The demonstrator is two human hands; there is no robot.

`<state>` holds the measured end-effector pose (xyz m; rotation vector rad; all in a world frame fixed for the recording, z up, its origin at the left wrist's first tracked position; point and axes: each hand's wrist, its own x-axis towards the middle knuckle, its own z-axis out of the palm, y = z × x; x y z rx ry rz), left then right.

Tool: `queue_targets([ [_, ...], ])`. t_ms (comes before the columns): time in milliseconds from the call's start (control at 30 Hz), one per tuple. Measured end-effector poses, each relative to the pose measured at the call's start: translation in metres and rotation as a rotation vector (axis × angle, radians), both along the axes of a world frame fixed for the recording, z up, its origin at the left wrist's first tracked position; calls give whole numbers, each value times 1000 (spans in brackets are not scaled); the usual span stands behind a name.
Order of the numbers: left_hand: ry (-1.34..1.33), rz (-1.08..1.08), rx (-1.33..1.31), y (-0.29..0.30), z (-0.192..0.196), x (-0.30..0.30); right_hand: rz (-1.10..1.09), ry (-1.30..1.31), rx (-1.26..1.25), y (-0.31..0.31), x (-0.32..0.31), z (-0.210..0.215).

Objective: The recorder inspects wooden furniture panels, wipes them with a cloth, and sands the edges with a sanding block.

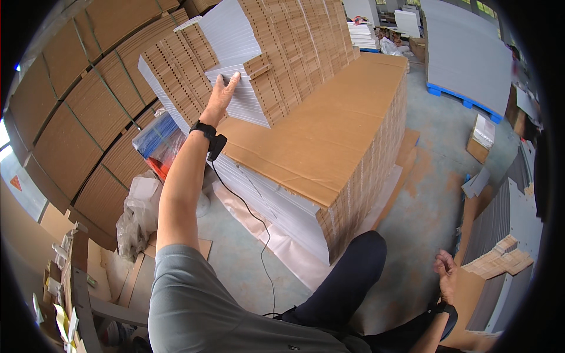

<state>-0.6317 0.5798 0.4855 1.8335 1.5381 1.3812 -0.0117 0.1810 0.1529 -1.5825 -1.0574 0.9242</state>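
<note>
My grey sleeve (pixel 194 306) and dark trouser knee (pixel 353 276) fill the bottom of the view, with a thin black cable (pixel 259 229) running down from the black wrist strap (pixel 207 133) on my left arm. My left hand (pixel 222 94) reaches up and away, fingers stretched flat against the end face of a bundle of white flat sheets (pixel 247 97) with brown perforated cardboard edges; it presses rather than grips. That bundle sits tilted on the near left corner of a long stack of flat-packed board (pixel 318 135), whose top is covered by a brown cardboard sheet and whose side shows many thin white layers.

My right hand (pixel 447 272) is low at the right, loosely curled, fingers half bent, touching the edge of a brown cardboard piece (pixel 471 294) that leans beside a second, smaller pile of grey-white sheets (pixel 506 223). It holds nothing that I can make out.

To the left of the big stack, on the concrete floor (pixel 435 141), lies a clear plastic bag (pixel 159 144) with blue and red contents, and next to it a crumpled pale bag (pixel 138 217). A small open carton (pixel 482 138) stands on the floor at the right with something white inside. Farther off, a tall white stack rests on a blue pallet (pixel 465 100).
</note>
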Motion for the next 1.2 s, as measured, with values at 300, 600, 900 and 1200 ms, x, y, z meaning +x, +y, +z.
queue_targets([
  [300, 295, 86, 319, -10, 0, 39, 30, 24, -46, 5, 0, -5],
  [600, 254, 194, 332, 6, -4, 43, 58, -22, 9, 1, 2, -17],
  [900, 228, 225, 382, 1, -3, 54, 83, -26, -32, -2, 8, -19],
  [1200, 189, 305, 345, 9, 1, 46, 89, -28, -86, 3, -1, -9],
])
